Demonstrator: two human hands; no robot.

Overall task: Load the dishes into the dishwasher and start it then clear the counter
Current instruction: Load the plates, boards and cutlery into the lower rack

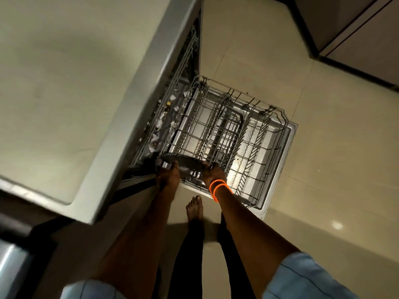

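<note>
The dishwasher stands open below the counter, its lower wire rack [254, 147] pulled out over the lowered door [289, 134]. At the rack's near left corner I hold a round steel plate [185, 161] between both hands. My left hand [168, 172] grips its left rim, next to a small shiny steel piece [163, 164]. My right hand [212, 171], with orange bangles on the wrist, grips the plate's right rim. The rack's tines look bare apart from a basket frame [228, 130] in the middle.
The pale counter [64, 83] fills the left, its edge overhanging the dishwasher's opening. The upper rack [172, 113] inside holds several shiny items. My bare foot [195, 209] stands on the tiled floor. Dark cabinets [356, 35] line the top right.
</note>
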